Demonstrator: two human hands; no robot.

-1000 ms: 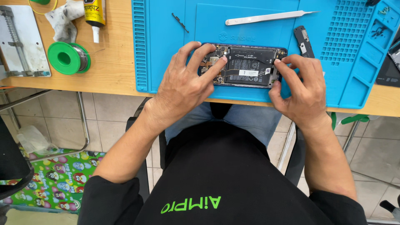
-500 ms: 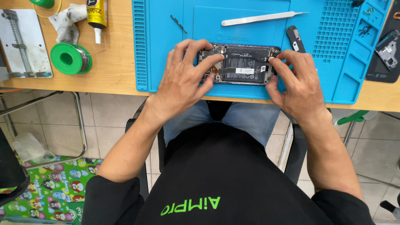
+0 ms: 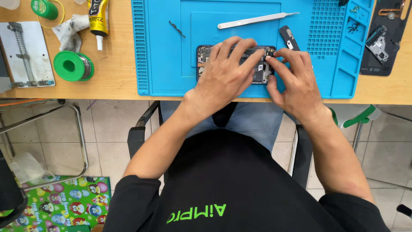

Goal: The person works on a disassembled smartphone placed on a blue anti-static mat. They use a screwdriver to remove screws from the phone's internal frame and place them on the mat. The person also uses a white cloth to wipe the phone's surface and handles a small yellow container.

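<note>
Hands, left hand [image 3: 225, 73] and right hand [image 3: 296, 77], both gripping one opened phone [image 3: 204, 58], one tweezers [image 3: 255, 19]

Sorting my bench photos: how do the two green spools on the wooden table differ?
The near spool lies flat, showing its open centre and silvery wire; the far spool sits at the table's back edge, cut off by the frame, with a loose yellow strand around it. The near one looks wider. Both are green, left of the blue mat.
</note>
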